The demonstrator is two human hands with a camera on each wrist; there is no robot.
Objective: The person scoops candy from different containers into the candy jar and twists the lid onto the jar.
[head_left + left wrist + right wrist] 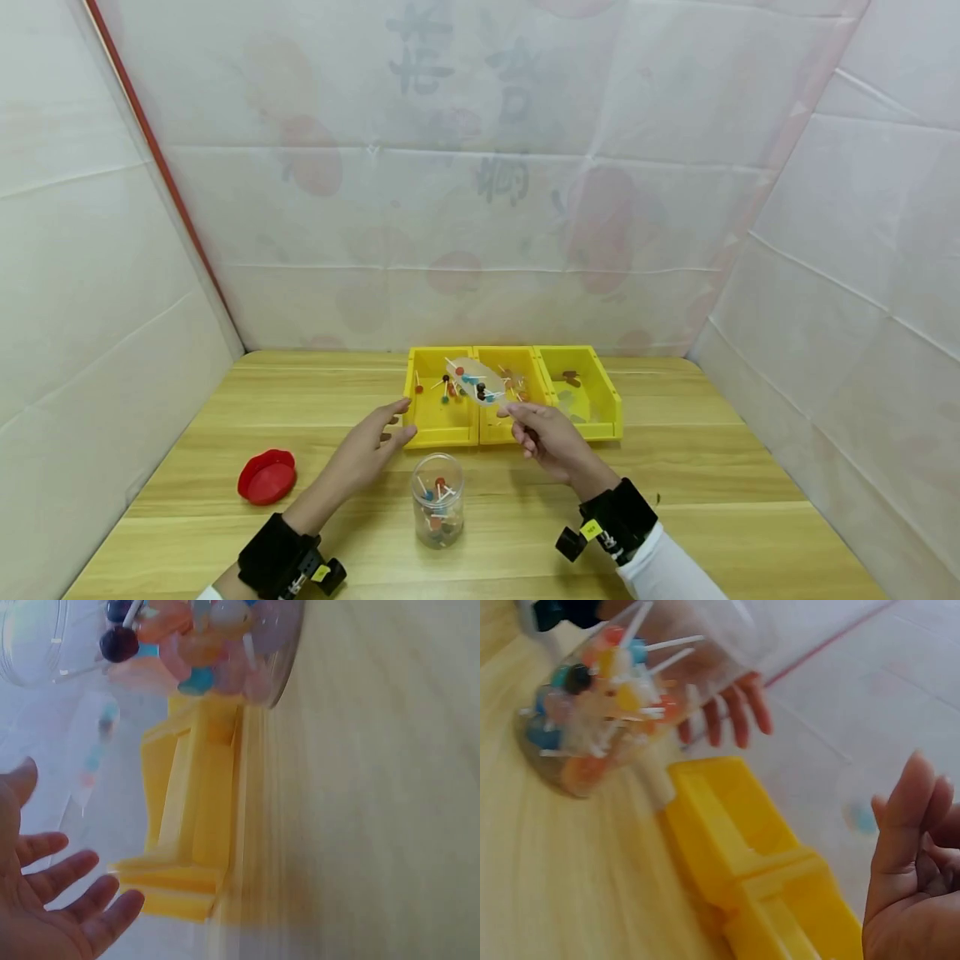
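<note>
My right hand (551, 440) sits just right of centre in the frame, its grip pinching one end of a clear plastic bag (477, 382) that slants up and to the left over the yellow bins (512, 392). Small lollipops on white sticks show through the bag. My left hand (370, 451) is left of centre, fingers straight and spread, pointing toward the bag and holding nothing. Below and between my hands a clear jar (438, 500) stands upright on the wooden worktop (705, 483), lollipops inside, no lid on it. A red lid (267, 477) lies on the worktop at lower left, well apart from the jar.
</note>
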